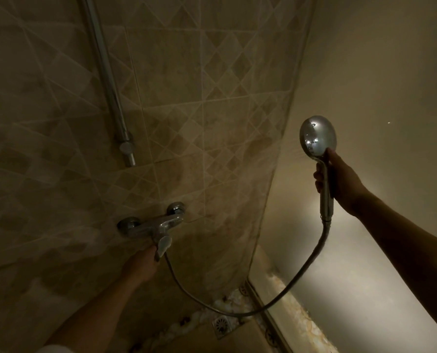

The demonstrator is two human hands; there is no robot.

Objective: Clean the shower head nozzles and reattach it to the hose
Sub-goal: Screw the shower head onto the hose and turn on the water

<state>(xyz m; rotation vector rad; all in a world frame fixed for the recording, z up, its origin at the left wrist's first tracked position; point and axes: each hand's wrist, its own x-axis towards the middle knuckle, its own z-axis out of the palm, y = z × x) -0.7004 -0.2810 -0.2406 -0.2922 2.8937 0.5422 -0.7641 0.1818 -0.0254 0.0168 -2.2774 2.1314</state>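
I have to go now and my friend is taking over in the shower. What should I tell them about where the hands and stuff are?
Right hand: wrapped around the handle of the shower head, held up with its shiny back toward the camera.
Left hand: on the tap lever of the wall mixer.
Hose: runs from under the mixer, droops toward the floor drain, and rises to the bottom of the handle, so the head looks reattached.
Nozzles: face away, so I cannot tell if they are clean.
Left: probably test the water, check the nozzles, then hang the head on the wall rail.
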